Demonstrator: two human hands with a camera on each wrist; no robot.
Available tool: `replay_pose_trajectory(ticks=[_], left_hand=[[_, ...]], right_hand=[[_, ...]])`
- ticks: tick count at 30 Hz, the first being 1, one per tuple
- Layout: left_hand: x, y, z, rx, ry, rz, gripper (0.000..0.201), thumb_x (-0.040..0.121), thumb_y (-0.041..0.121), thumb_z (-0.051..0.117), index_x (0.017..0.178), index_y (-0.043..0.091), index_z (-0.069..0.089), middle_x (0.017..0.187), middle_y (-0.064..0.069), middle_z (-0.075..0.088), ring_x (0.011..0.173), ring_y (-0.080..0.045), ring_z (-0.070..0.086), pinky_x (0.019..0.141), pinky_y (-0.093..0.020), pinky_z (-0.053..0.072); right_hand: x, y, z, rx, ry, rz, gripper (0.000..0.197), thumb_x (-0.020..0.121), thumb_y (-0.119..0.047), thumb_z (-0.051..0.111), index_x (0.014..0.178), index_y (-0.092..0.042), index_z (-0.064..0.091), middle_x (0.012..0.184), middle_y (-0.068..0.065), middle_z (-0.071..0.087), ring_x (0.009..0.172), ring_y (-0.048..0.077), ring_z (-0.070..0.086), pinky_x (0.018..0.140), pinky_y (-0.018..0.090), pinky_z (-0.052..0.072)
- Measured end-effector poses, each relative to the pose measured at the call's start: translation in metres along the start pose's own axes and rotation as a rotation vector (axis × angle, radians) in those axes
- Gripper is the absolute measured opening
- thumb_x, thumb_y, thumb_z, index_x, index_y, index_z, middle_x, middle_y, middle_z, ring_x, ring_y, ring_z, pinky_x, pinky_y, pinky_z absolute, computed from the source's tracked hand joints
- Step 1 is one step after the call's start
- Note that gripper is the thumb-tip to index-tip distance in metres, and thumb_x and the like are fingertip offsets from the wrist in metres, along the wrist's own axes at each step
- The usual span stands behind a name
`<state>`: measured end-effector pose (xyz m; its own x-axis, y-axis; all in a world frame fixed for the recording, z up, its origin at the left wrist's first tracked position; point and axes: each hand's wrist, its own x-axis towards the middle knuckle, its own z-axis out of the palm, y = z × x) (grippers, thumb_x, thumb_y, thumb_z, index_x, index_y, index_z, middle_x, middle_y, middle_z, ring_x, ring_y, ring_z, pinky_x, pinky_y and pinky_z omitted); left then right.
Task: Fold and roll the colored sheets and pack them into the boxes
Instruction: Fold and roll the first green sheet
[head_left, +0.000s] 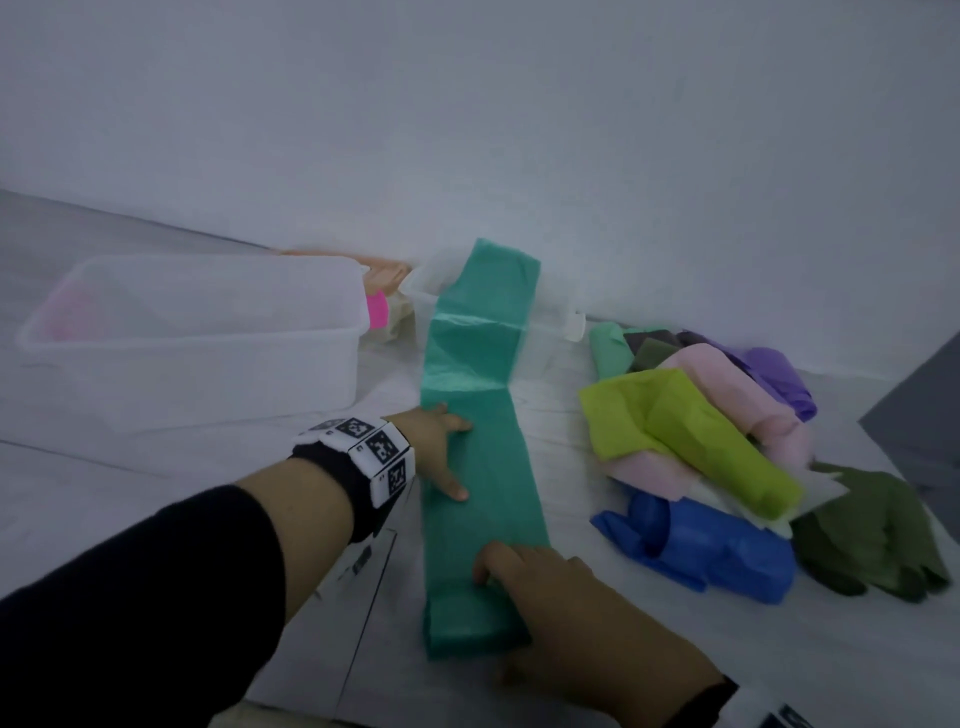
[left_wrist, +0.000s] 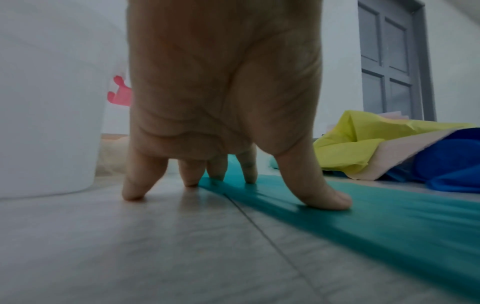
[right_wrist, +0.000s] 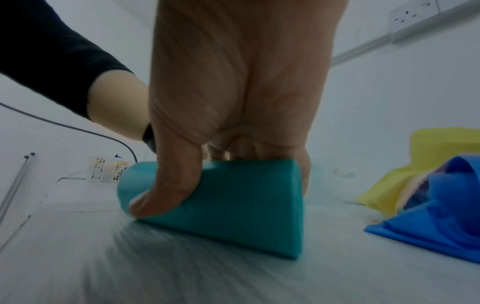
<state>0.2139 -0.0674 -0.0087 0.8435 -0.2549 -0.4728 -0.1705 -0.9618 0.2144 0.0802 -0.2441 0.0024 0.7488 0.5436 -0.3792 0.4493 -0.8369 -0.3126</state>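
A teal sheet (head_left: 478, 452), folded into a long narrow strip, lies on the pale floor. Its far end is draped over a small clear box (head_left: 563, 306). The near end is wound into a roll (right_wrist: 233, 205). My right hand (head_left: 545, 577) grips that roll, thumb (right_wrist: 166, 195) curled on the front and fingers over the top. My left hand (head_left: 441, 452) presses on the strip's left edge with spread, straight fingers (left_wrist: 324, 195); two fingers rest on bare floor. A large clear box (head_left: 208, 335) stands to the left.
A loose pile sits to the right: lime (head_left: 701, 441), pink (head_left: 727, 384), blue (head_left: 717, 545), olive (head_left: 872, 530) and purple (head_left: 779, 379) sheets. A bright pink roll (head_left: 377, 309) and peach material (head_left: 384, 270) lie between the boxes. The wall runs just behind them.
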Motion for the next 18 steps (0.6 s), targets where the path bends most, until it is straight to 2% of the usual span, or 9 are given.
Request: replay_pose_trajectory(ticks=[3,6,10,13,18], left_hand=[[-0.002,-0.002,0.002,-0.019,0.001,0.004,0.103,0.073,0.052,0.074,0.152,0.03,0.011,0.16,-0.004,-0.005,0.146,-0.025,0.006,0.118,-0.04,0.017],[-0.004,-0.003,0.003,-0.047,0.002,0.009,0.102,0.074,0.05,0.074,0.152,0.03,0.011,0.16,-0.003,-0.006,0.147,-0.025,0.003,0.118,-0.04,0.014],[-0.004,-0.003,0.001,-0.084,0.003,0.006,0.102,0.074,0.048,0.075,0.152,0.03,0.012,0.16,-0.001,-0.006,0.147,-0.023,0.002,0.118,-0.038,0.014],[-0.003,-0.004,0.002,-0.102,0.0,0.002,0.102,0.073,0.047,0.076,0.152,0.03,0.012,0.16,0.0,-0.006,0.147,-0.024,0.001,0.118,-0.039,0.012],[-0.005,-0.002,0.002,-0.118,0.016,-0.001,0.102,0.073,0.046,0.077,0.152,0.029,0.014,0.16,-0.001,-0.005,0.146,-0.023,0.005,0.117,-0.035,0.014]], right_hand=[[-0.002,-0.003,-0.001,-0.004,0.009,0.0,0.052,0.079,-0.037,0.068,0.117,-0.036,0.033,0.123,-0.006,0.044,0.099,0.013,0.039,0.082,0.033,0.029],[-0.001,-0.006,0.005,-0.108,0.027,-0.031,0.053,0.083,-0.025,0.062,0.127,-0.031,0.033,0.13,-0.004,0.04,0.116,0.018,0.038,0.093,0.038,0.029],[-0.001,-0.007,0.011,-0.242,-0.031,-0.055,0.058,0.083,-0.033,0.064,0.132,-0.024,0.035,0.131,0.0,0.039,0.119,0.021,0.034,0.097,0.041,0.027],[-0.004,-0.001,0.011,-0.157,-0.06,-0.097,0.064,0.079,-0.037,0.069,0.132,-0.028,0.035,0.131,-0.003,0.037,0.12,0.017,0.034,0.097,0.037,0.029],[-0.007,0.006,0.009,-0.038,0.001,-0.119,0.068,0.072,-0.039,0.075,0.132,-0.031,0.042,0.128,-0.007,0.038,0.118,0.012,0.036,0.102,0.031,0.034]])
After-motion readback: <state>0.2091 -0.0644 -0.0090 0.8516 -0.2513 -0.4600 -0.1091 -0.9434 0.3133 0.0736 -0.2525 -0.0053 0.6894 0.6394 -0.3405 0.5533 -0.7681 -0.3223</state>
